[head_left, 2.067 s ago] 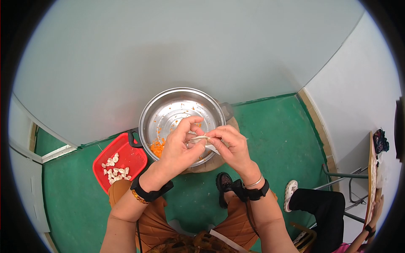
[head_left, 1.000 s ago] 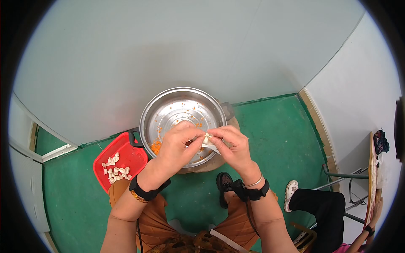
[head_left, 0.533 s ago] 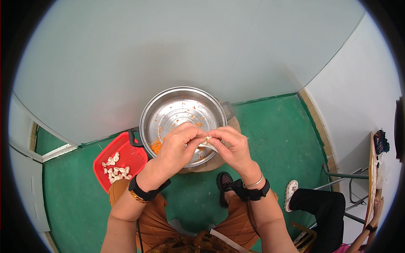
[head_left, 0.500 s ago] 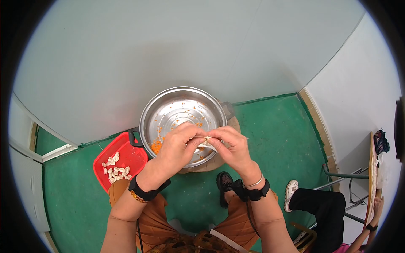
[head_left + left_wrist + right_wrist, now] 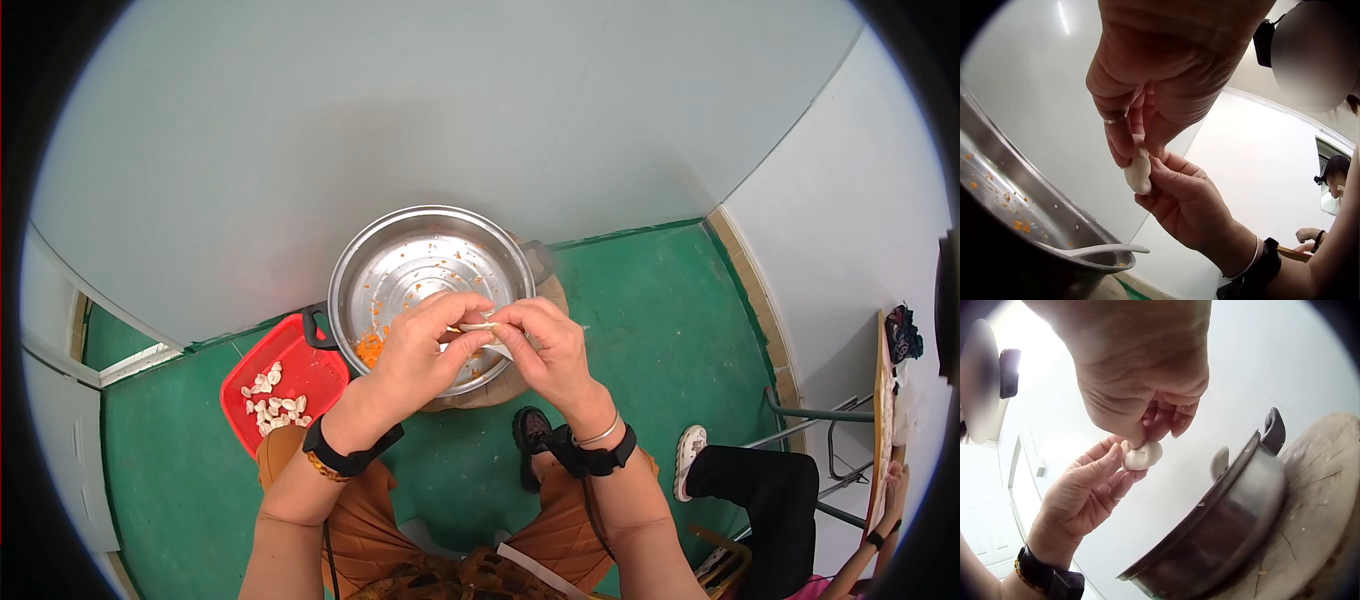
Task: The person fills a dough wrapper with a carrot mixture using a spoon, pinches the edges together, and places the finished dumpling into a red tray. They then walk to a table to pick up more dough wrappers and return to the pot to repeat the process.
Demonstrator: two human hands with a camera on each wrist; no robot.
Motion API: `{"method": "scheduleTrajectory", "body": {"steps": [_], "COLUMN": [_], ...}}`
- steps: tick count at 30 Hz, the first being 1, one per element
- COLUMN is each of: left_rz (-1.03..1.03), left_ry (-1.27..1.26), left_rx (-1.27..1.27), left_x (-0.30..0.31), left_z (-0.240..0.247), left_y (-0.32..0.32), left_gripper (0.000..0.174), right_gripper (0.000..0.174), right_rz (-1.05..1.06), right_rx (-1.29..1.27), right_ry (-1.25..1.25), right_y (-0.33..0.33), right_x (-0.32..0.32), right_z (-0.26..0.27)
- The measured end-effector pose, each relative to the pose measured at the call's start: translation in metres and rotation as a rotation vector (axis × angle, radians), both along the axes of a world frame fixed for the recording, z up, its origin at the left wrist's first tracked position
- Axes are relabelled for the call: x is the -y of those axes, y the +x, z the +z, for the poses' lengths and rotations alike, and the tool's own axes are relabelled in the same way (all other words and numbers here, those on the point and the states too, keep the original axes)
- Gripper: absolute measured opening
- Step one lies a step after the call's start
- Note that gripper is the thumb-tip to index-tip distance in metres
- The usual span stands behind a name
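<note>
Both hands meet over the near side of a steel pot (image 5: pixel 345 275), pinching one small white dumpling (image 5: pixel 478 326). My left hand (image 5: pixel 425 340) holds its left end between thumb and fingers; my right hand (image 5: pixel 548 347) pinches the right end. In the left wrist view the dumpling (image 5: pixel 1139 172) hangs between the fingertips of both hands, smooth and elongated. The right wrist view shows the dumpling (image 5: pixel 1141 456) folded and rounded, with a crease. Orange shredded filling (image 5: pixel 369 350) lies at the pot's left side. A white spoon (image 5: pixel 1097 250) rests across the pot rim.
Left of the pot, a red tray (image 5: pixel 318 372) holds several white dumplings (image 5: pixel 275 410). The pot stands on a round wooden block (image 5: pixel 1319 487); its black handle (image 5: pixel 318 326) overhangs the tray. At the right, another person's leg (image 5: pixel 760 480) is beside a board on a metal frame (image 5: pixel 815 413).
The left fingers have spread slightly from their closer pinch half a second ago, showing more of the dumpling's edge. Both hands stay over the pot. The tray is unchanged.
</note>
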State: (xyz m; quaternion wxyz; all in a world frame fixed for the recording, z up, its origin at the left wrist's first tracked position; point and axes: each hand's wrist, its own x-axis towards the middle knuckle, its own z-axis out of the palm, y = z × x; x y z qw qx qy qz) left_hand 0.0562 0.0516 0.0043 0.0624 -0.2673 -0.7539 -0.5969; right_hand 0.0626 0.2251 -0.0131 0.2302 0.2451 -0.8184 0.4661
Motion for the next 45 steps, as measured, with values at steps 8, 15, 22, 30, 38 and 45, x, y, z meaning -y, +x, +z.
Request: {"method": "scheduleTrajectory", "body": {"steps": [8, 15, 22, 30, 38, 45], "left_rz": [0.000, 0.058, 0.109, 0.118, 0.090, 0.039], "left_ry": [-0.084, -0.039, -0.042, -0.066, -0.113, -0.064], "left_rx": [0.112, 0.051, 0.047, -0.028, -0.071, -0.008], "left_x": [0.0069, 0.0059, 0.0052, 0.0052, 0.0048, 0.0043], "left_z": [0.0018, -0.0012, -0.0009, -0.0010, -0.0020, 0.0008], "left_y": [-0.0025, -0.0041, -0.0034, -0.0025, -0.0026, -0.0002], "left_gripper": [0.018, 0.011, 0.010, 0.007, 0.006, 0.015], "right_gripper": [0.007, 0.007, 0.008, 0.013, 0.023, 0.022], "right_rz": [-0.016, -0.020, -0.008, 0.015, 0.027, 0.030], "right_rx": [0.015, 0.113, 0.074, 0.073, 0.069, 0.057], "right_ry": [-0.017, -0.099, -0.062, -0.045, 0.000, 0.002], "right_y": [0.0009, 0.0011, -0.0002, 0.0012, 0.0037, 0.0029], "right_x": [-0.0005, -0.0019, -0.0011, 0.0012, 0.0026, 0.0024], "right_z": [0.0044, 0.0025, 0.0030, 0.0029, 0.0037, 0.0033]}}
